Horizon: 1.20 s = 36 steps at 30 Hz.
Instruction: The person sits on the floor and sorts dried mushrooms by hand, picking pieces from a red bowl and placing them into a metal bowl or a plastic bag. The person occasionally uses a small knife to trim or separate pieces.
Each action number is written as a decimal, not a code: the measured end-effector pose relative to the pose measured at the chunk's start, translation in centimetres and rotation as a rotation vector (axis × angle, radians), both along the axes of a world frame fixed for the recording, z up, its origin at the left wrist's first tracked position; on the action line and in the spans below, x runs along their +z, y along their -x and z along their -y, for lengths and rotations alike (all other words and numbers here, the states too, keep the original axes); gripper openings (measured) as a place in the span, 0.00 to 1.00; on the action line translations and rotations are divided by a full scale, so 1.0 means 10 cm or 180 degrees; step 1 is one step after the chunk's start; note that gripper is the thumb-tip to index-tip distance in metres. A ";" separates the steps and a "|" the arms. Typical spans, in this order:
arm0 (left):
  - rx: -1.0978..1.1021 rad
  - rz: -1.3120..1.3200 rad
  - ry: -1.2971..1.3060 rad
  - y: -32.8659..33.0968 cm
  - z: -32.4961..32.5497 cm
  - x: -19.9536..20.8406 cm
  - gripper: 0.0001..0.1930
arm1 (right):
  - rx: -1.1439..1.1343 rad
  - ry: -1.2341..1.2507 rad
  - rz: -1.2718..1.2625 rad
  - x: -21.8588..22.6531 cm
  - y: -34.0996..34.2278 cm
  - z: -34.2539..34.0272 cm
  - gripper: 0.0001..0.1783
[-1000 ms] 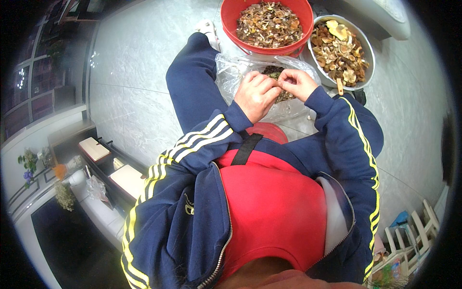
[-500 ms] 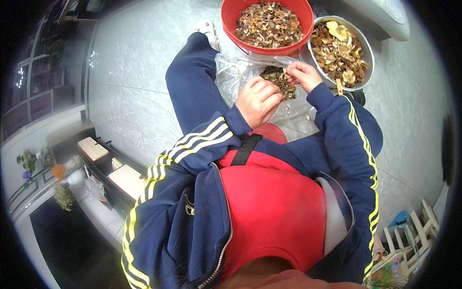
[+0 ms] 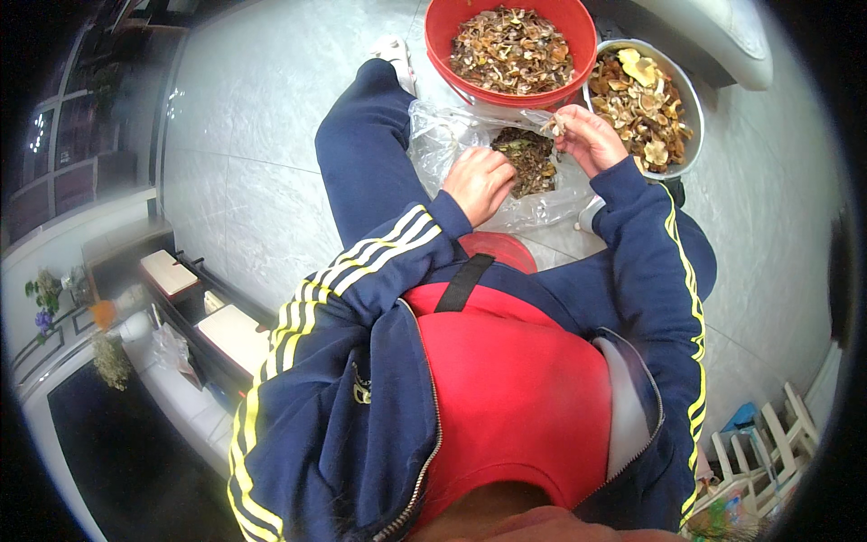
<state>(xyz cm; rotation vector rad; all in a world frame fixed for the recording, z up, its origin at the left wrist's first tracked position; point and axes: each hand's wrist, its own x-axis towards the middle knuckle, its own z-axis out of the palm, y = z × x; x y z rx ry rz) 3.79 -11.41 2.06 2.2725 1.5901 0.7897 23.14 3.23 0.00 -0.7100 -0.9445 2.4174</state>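
Observation:
Over a clear plastic bag (image 3: 442,131) on the floor, both my hands are raised. Inside the bag lies a pile of dark brown and greenish scraps (image 3: 528,164). My right hand (image 3: 591,140) pinches a small pale brown mushroom (image 3: 557,127) between thumb and fingertips, at the bag's right side. My left hand (image 3: 479,185) is closed with its fingers curled down beside the scraps; whatever they hold, if anything, is hidden. Just beyond the bag stands a red bucket (image 3: 511,98) heaped with brown mushrooms. To its right is a silvery pot (image 3: 697,126) full of larger mushrooms, some yellow.
I sit low over the grey tiled floor (image 3: 262,135), my left leg (image 3: 361,135) stretched along the bag. A white rounded furniture edge (image 3: 731,41) is behind the pot. Pale slatted racks (image 3: 768,452) stand at the lower right, a dark cabinet with drawers (image 3: 185,289) at the left.
My right hand has drawn away from the left, to the right, with the small mushroom in its fingertips. My left hand has shifted slightly left, uncovering more of the scraps.

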 end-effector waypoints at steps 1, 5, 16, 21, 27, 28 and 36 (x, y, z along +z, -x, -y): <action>0.0053 0.0038 0.0076 -0.01 -0.03 -0.02 0.07 | 0.0071 -0.0027 -0.0072 0.01 0.01 0.01 0.09; 0.0485 0.0670 0.0138 -0.07 -0.15 -0.01 0.07 | 0.0228 -0.0157 0.0047 0.03 0.00 0.03 0.08; 0.1109 0.2364 0.0906 -0.15 -0.32 0.04 0.07 | 0.0586 -0.0888 0.0583 -0.02 0.08 0.13 0.08; 0.1271 0.3108 0.1172 -0.09 -0.30 -0.06 0.05 | 0.0273 -0.0713 0.0744 -0.04 0.05 0.12 0.08; 0.1189 0.2110 0.1248 -0.04 -0.30 -0.19 0.05 | -0.0656 -0.0852 0.0932 -0.02 -0.22 -0.24 0.07; 0.1200 0.2093 0.1373 -0.04 -0.29 -0.22 0.06 | -0.0926 -0.1035 0.0913 -0.01 -0.31 -0.31 0.08; 0.0512 0.0702 0.0615 -0.06 -0.29 -0.49 0.05 | -0.2127 -0.2406 0.2470 0.03 -0.60 -0.67 0.14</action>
